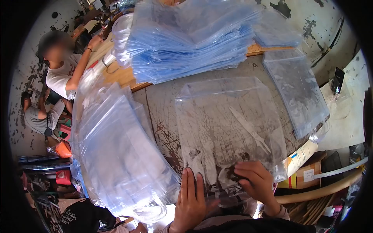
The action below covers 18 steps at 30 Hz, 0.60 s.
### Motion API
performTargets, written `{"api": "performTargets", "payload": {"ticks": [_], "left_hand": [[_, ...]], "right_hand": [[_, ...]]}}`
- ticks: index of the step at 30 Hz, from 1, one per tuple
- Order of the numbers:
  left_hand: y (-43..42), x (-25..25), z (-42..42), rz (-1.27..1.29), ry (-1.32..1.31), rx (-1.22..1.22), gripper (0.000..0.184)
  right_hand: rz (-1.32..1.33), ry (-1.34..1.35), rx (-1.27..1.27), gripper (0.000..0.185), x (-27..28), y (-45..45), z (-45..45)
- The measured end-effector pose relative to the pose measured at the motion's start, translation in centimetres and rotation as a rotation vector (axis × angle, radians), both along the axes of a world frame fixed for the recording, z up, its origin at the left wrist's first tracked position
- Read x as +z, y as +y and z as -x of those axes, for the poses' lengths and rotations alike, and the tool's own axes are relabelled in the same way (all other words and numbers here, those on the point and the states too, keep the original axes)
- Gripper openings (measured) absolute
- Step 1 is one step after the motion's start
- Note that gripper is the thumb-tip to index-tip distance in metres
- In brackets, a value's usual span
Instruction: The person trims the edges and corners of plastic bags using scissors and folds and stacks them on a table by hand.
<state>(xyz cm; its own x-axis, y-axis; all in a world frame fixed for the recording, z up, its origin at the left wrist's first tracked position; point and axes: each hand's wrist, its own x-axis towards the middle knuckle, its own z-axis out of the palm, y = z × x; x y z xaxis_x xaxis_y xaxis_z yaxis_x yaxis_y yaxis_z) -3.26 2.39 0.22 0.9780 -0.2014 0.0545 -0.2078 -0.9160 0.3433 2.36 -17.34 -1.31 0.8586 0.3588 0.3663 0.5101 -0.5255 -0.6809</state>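
Observation:
A clear plastic bag point(229, 101) lies spread flat on the scratched tabletop in front of me. My left hand point(190, 204) rests on its near left edge, fingers stretched out and flat. Near the bag's front edge, my right hand point(254, 182) has bent fingers closed over a dark, rounded thing point(229, 174), whose kind I cannot make out. A pair of scissors point(250, 130) shows within the bag's outline, apparently under the plastic. Left of my left hand lies a pile of clear plastic bags point(120, 151).
A tall stack of bluish plastic sheets point(190, 50) stands at the back. More folded bags point(297, 89) lie at the right edge. A person point(64, 66) sits at the far left; a black cap point(83, 217) is at lower left. Cardboard boxes point(307, 173) stand below right.

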Motion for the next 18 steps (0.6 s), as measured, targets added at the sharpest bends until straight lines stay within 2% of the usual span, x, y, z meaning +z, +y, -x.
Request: {"api": "performTargets", "payload": {"ticks": [2, 3, 4, 6, 7, 8, 10, 11, 14, 16, 18], "left_hand": [[0.7, 0.7, -0.4, 0.078, 0.071, -0.097, 0.062], [1.0, 0.1, -0.4, 0.079, 0.072, -0.098, 0.062], [1.4, -1.0, -0.2, -0.012, 0.023, -0.116, 0.059], [2.0, -1.6, -0.1, -0.102, -0.025, -0.136, 0.056], [2.1, -1.5, -0.1, -0.055, -0.067, -0.168, 0.047], [2.2, -1.5, -0.2, -0.008, -0.111, -0.201, 0.039], [1.8, -1.1, -0.1, -0.014, -0.132, -0.190, 0.037], [1.4, -0.8, -0.1, -0.022, -0.155, -0.172, 0.035], [0.4, -1.0, -0.1, -0.006, -0.290, -0.076, 0.041], [0.0, -1.5, -0.1, 0.002, -0.307, -0.049, 0.040], [-0.1, -1.5, 0.4, 0.084, -0.265, 0.021, 0.041]], "right_hand": [[-0.184, -0.006, -0.027, 0.017, 0.2, -0.6, 1.2], [-0.305, -0.014, -0.083, 0.027, 0.1, -0.6, 1.5], [-0.304, -0.010, -0.084, 0.027, 0.4, -1.0, 1.8], [-0.433, 0.250, 0.061, 0.031, 1.2, -3.1, 2.3], [-0.457, 0.489, 0.292, 0.030, 1.0, -4.8, 2.5], [-0.457, 0.488, 0.288, 0.030, 1.0, -5.3, 2.6], [-0.172, 0.796, 0.818, 0.036, 1.2, -5.7, 2.6], [-0.167, 0.787, 0.816, 0.036, 1.3, -5.6, 2.7], [0.073, 0.817, 0.701, 0.045, 1.6, -4.7, 2.8], [0.062, 0.781, 0.671, 0.046, 2.4, -4.7, 2.3], [-0.129, 0.714, 0.885, 0.050, 2.1, -5.5, 2.0]]}}
